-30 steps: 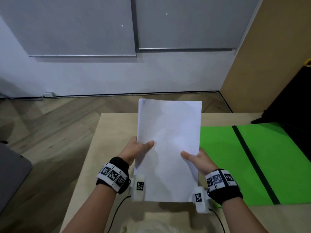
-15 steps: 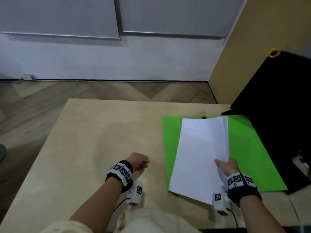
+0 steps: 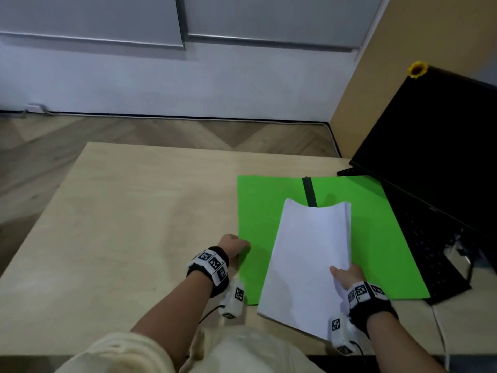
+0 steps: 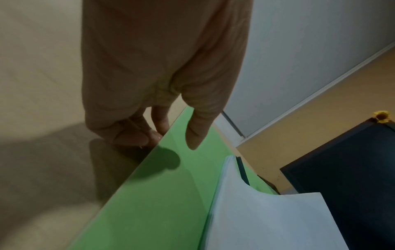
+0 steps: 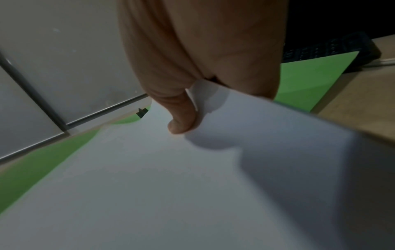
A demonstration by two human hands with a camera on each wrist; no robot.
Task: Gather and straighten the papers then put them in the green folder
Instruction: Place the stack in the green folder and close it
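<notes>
Fingers (image 5: 181,118) of the right hand (image 3: 347,277) are pinched on the near right corner of the paper stack (image 3: 309,262), held over the open green folder (image 3: 258,211), long axis pointing away; left hand (image 3: 232,246) grips the folder's left edge, nearer for closing.

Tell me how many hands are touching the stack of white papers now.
1. The right hand pinches the stack of white papers at its near right edge. The left hand is at the green folder left edge, apart from the papers.
</notes>
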